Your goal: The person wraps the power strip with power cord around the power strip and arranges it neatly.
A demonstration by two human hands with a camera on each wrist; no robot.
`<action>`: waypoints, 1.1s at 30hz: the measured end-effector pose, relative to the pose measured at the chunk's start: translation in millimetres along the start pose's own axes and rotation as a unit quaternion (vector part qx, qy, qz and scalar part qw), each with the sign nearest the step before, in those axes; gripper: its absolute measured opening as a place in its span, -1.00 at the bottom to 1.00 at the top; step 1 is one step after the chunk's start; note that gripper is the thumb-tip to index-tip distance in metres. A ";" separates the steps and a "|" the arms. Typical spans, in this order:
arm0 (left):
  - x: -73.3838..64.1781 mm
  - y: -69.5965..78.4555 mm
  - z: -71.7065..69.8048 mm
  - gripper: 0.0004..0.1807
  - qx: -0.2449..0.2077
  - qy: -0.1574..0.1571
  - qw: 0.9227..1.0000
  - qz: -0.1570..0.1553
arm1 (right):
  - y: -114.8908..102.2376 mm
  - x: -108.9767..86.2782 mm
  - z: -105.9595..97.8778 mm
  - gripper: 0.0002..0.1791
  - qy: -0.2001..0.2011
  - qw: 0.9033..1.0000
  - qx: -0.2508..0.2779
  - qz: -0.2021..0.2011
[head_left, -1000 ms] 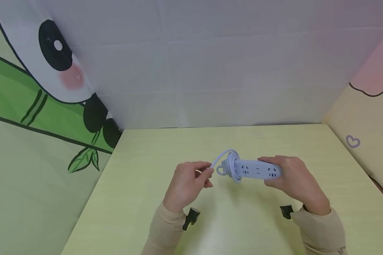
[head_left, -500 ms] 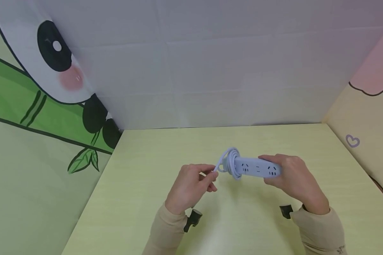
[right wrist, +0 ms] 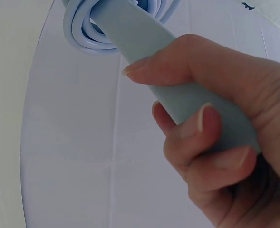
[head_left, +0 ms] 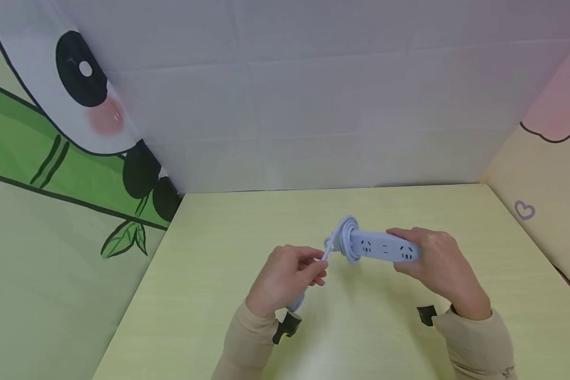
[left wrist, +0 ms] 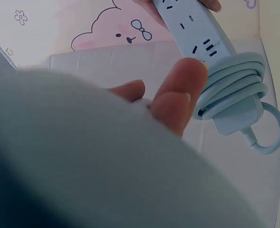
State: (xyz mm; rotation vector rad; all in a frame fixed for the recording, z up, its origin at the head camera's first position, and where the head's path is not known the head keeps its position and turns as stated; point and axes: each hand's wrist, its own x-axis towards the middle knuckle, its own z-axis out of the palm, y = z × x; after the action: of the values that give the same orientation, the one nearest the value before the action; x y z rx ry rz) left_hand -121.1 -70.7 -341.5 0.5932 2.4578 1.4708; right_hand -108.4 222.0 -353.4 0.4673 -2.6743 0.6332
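A white power strip (head_left: 383,246) is held up over the table, its sockets facing the head camera. My right hand (head_left: 429,258) grips its right end; in the right wrist view the fingers curl round the strip's body (right wrist: 144,38). Several turns of white cord (head_left: 348,240) wrap its left end, with a small loop sticking out there. My left hand (head_left: 290,274) pinches the cord's free length between thumb and fingers, just left of the coil. A pale end piece, likely the plug (head_left: 296,302), hangs under that hand. In the left wrist view a large blurred pale shape covers the foreground.
The pale yellow table (head_left: 209,237) lies beneath both hands. A grey-white panel (head_left: 313,105) stands at the back, a wall printed with bamboo (head_left: 66,142) at the left, and a cream and pink wall (head_left: 541,174) at the right.
My left hand has shifted slightly right, bringing the cord down in front of the strip's end. The pale end piece has come into view below it. The strip's coiled end has risen slightly.
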 end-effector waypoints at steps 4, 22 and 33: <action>0.6 1.1 3.4 -0.86 0.004 -0.007 1.000 -0.004 | -0.7 0.1 -0.2 -0.36 0.002 1.000 -0.001 0.005; 4.2 7.7 32.1 -0.88 0.001 -0.088 0.996 0.025 | 0.0 -0.8 0.0 -0.36 0.056 0.998 0.018 0.006; 8.4 -3.6 25.8 -0.90 -0.029 -0.090 0.995 0.015 | 3.3 -8.0 -8.3 -0.34 0.154 0.983 0.093 0.021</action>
State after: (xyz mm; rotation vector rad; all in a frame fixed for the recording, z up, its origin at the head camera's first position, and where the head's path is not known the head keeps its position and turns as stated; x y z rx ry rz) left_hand -119.5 -48.1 -356.7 0.7206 2.2713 1.4276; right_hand -100.5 230.7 -350.9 0.3300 -2.3491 0.8942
